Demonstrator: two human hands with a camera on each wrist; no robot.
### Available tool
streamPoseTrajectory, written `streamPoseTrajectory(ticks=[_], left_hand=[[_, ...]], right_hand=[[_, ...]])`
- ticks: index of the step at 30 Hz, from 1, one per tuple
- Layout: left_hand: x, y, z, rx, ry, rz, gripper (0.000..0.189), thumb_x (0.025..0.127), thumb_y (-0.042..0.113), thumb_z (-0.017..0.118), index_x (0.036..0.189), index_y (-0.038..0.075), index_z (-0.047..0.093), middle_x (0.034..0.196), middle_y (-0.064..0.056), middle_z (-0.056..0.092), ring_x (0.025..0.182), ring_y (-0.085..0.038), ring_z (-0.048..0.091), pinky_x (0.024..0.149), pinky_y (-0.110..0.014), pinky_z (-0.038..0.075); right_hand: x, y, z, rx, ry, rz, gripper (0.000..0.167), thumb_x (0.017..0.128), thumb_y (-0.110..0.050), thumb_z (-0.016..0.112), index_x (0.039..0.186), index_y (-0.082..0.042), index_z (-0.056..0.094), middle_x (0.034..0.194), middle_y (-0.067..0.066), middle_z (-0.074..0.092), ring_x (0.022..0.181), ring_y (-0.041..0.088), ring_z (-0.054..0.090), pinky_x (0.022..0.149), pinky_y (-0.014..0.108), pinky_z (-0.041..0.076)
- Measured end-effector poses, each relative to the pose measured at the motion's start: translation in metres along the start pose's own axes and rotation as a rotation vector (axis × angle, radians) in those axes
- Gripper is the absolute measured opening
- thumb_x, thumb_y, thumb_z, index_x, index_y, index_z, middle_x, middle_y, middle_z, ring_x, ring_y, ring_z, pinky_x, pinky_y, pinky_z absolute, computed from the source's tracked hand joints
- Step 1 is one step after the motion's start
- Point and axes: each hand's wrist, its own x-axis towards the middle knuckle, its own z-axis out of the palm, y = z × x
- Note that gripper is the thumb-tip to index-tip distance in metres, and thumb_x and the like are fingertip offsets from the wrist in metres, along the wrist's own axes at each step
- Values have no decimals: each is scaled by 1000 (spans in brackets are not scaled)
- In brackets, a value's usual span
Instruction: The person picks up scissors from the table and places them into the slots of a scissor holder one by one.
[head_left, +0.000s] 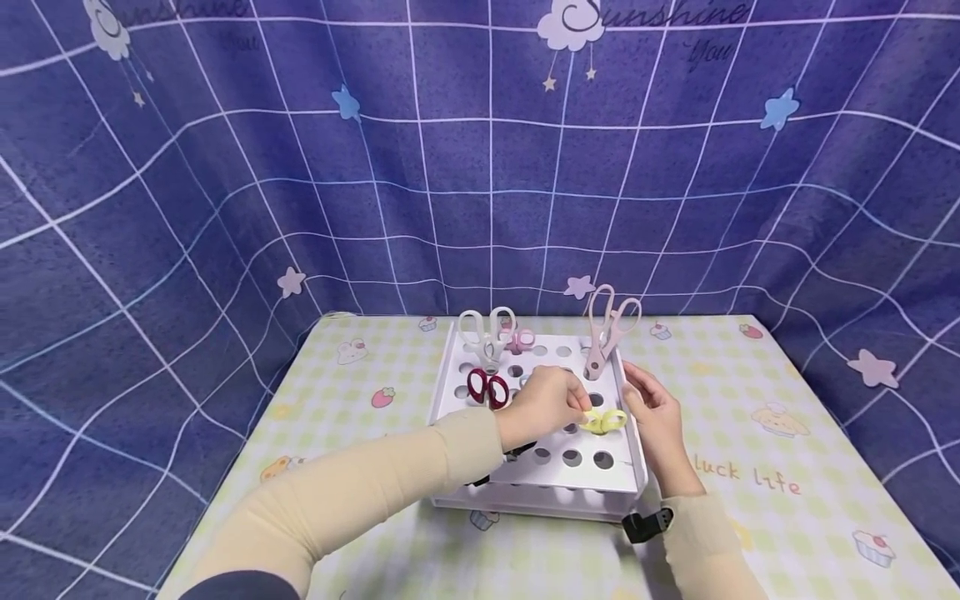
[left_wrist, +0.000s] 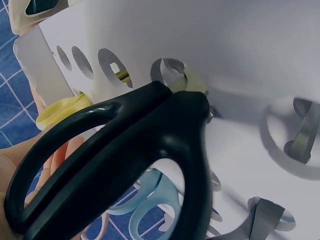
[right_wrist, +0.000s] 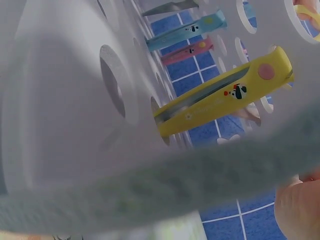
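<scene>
My left hand (head_left: 551, 400) reaches over a white rack (head_left: 540, 475) with round holes and pinches the yellow handles of small scissors (head_left: 603, 421). In the right wrist view, the yellow blade part (right_wrist: 225, 95), with a panda picture, passes through a hole in the lower panel. My right hand (head_left: 660, 421) rests against the rack's right side, fingers extended along the wall. Black-handled scissors (left_wrist: 115, 150) stand large in the left wrist view, mostly hidden under my left arm in the head view. Light blue handles (left_wrist: 155, 197) show beyond them.
White scissors (head_left: 489, 337), pink scissors (head_left: 519, 339) and dark red scissors (head_left: 487, 389) stand on the rack's left. Large pale pink scissors (head_left: 609, 333) rise at the back right. A checked cloth (head_left: 337, 450) covers the table; a blue curtain (head_left: 480, 167) hangs behind.
</scene>
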Motion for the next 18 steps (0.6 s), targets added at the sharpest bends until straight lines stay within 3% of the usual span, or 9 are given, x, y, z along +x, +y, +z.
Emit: streamPoseTrajectory(ticks=[10,18], left_hand=[[-2,-3,0,-26,-8,-5,9,75,3,80,78,8,73,70,0,72,58,1,57,56,-11,46],[-4,-6,-2,-71,-7,30,6,78,1,77,82,5,74,73,-4,72,59,1,55,55,-11,45]], right_hand=[[1,2,3,17,-18,-7,37,98,-5,51,136,-3,54,138,20,54,108,-2,56,91,5,45],[1,4,4,29,-14,-12,37,98,-6,52,135,-3,54,138,21,53,110,0,57,91,6,44]])
